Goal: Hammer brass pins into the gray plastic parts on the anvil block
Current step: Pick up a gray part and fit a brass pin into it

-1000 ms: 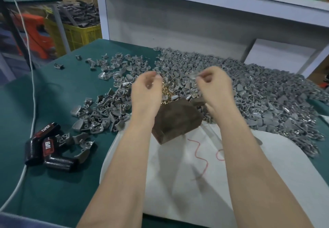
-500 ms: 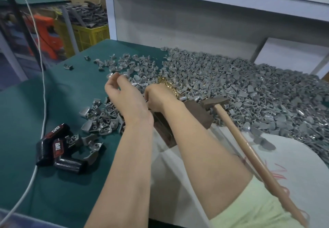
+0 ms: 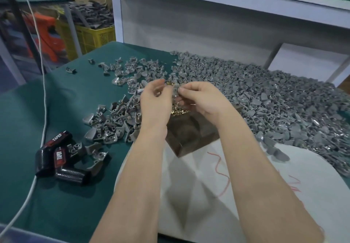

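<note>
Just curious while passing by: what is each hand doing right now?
Left hand: fingers curled; what it holds cannot be told.
Right hand: pinches a small gray plastic part.

The anvil block sits at the far edge of a sheet, brass pins heaped just behind it. Plastic parts pile up to its right and scatter to its left. Above the pins, the left hand and right hand meet around one plastic part.

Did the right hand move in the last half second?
Yes. The right hand went right: it was by the far left corner of the block, and now it is above the far right side.
</note>
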Tool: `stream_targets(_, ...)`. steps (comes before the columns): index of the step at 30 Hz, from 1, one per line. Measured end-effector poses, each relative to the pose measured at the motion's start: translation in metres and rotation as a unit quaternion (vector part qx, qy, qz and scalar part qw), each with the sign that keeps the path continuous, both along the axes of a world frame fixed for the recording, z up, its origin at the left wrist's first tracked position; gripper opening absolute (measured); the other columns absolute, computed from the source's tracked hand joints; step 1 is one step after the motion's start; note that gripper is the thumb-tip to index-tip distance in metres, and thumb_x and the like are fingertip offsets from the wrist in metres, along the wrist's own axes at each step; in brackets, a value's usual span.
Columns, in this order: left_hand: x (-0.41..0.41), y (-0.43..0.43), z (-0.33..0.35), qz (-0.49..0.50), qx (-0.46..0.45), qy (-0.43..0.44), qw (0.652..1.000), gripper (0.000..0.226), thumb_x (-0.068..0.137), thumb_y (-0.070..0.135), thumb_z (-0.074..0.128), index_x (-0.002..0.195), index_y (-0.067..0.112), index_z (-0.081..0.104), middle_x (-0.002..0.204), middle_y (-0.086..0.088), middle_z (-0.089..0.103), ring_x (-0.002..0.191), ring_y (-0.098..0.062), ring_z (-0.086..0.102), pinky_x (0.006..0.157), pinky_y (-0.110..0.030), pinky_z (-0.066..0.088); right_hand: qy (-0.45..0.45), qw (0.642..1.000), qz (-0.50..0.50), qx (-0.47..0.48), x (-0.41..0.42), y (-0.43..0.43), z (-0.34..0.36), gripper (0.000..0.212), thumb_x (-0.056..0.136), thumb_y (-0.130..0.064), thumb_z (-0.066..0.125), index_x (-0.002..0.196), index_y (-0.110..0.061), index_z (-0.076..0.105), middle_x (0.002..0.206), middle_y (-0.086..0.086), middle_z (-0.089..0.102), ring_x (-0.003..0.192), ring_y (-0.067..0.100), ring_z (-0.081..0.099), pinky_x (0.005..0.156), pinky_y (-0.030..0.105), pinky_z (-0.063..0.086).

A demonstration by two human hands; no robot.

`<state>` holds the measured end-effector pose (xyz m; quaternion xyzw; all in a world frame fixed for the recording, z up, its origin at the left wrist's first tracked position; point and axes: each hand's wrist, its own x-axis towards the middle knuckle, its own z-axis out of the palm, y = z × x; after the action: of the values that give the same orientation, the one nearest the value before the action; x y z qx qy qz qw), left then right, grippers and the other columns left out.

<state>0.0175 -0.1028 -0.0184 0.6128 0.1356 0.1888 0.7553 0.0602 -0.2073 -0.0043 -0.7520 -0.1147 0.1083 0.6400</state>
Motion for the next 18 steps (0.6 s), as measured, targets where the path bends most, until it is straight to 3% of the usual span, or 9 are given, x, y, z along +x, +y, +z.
stream_targets(2,-0.001,-0.005,0.000,-0.054,0.061,0.001,0.997,0.029,0.092,0.016,0.059,0.121,0.013,0.058,0.107,0.005,0.063,0.093,0.002,0.058,0.076,-0.006,0.046,0.002,1.000,0.000,0.031,-0.004,-0.002,0.002,0.018,0.092,-0.004,0.055,0.077,-0.008,0.062,0.058,0.000,0.061,0.050,0.006,0.053,0.053,0.018,0.045)
stream_targets(4,-0.002,-0.005,0.000,-0.060,0.084,-0.008,0.995,0.026,0.093,0.016,0.059,0.118,0.013,0.058,0.116,-0.004,0.065,0.106,-0.012,0.061,0.096,-0.025,0.048,0.010,0.999,0.000,0.048,-0.006,-0.003,0.004,0.019,0.092,-0.004,0.055,0.075,-0.008,0.062,0.053,-0.003,0.059,0.047,0.004,0.051,0.049,0.016,0.042)
stream_targets(5,-0.002,-0.005,0.000,-0.052,0.081,-0.015,0.995,0.022,0.093,0.014,0.059,0.115,0.014,0.060,0.115,-0.006,0.066,0.107,-0.015,0.061,0.099,-0.032,0.048,0.016,0.999,0.005,0.052,-0.006,-0.003,0.004,0.019,0.092,-0.005,0.056,0.075,-0.008,0.062,0.055,-0.003,0.059,0.048,0.005,0.050,0.048,0.015,0.042)
stream_targets(7,-0.004,-0.002,0.001,-0.012,0.062,-0.031,0.998,0.017,0.094,0.011,0.057,0.109,0.014,0.063,0.105,-0.004,0.068,0.100,-0.014,0.064,0.097,-0.033,0.050,0.021,0.999,0.007,0.045,-0.004,-0.003,0.006,0.017,0.092,-0.009,0.057,0.076,-0.010,0.064,0.059,-0.002,0.060,0.050,0.006,0.052,0.051,0.016,0.044)
stream_targets(8,-0.004,0.000,0.002,0.017,0.041,-0.038,0.998,0.014,0.094,0.010,0.056,0.104,0.016,0.064,0.098,0.001,0.069,0.094,-0.011,0.064,0.095,-0.031,0.051,0.003,1.000,-0.010,0.009,-0.002,-0.002,0.006,0.017,0.092,-0.011,0.059,0.076,-0.012,0.064,0.062,-0.002,0.061,0.052,0.006,0.054,0.054,0.018,0.046)
stream_targets(10,-0.003,0.004,0.003,0.073,-0.027,-0.042,0.996,0.012,0.094,0.011,0.056,0.096,0.022,0.062,0.088,0.008,0.065,0.086,-0.006,0.063,0.090,-0.027,0.052,-0.078,0.980,-0.065,-0.173,0.009,0.002,0.002,0.016,0.090,-0.017,0.062,0.075,-0.017,0.066,0.069,-0.006,0.064,0.058,0.006,0.058,0.061,0.022,0.047)
stream_targets(13,0.000,0.008,0.002,0.099,-0.126,-0.043,0.986,0.018,0.096,0.010,0.052,0.104,0.024,0.059,0.084,0.007,0.061,0.080,-0.006,0.062,0.073,-0.019,0.051,-0.115,0.871,-0.052,-0.474,0.027,0.020,-0.009,0.013,0.086,-0.021,0.067,0.092,-0.010,0.070,0.090,-0.002,0.065,0.078,0.017,0.061,0.071,0.028,0.046)
stream_targets(16,-0.001,0.009,0.000,0.094,-0.123,-0.057,0.986,0.025,0.096,0.009,0.050,0.109,0.029,0.059,0.081,0.007,0.057,0.070,-0.003,0.055,0.059,-0.009,0.045,-0.071,0.809,-0.016,-0.584,0.039,0.041,-0.020,0.015,0.083,-0.016,0.065,0.083,-0.007,0.054,0.087,0.007,0.053,0.075,0.025,0.053,0.070,0.032,0.044)
stream_targets(18,-0.001,0.008,0.000,0.091,-0.107,-0.065,0.988,0.025,0.096,0.009,0.050,0.104,0.030,0.061,0.085,0.008,0.057,0.073,-0.003,0.053,0.063,-0.007,0.044,-0.065,0.796,-0.005,-0.602,0.043,0.050,-0.021,0.018,0.083,-0.012,0.062,0.078,-0.007,0.045,0.084,0.009,0.049,0.072,0.026,0.052,0.070,0.033,0.045)
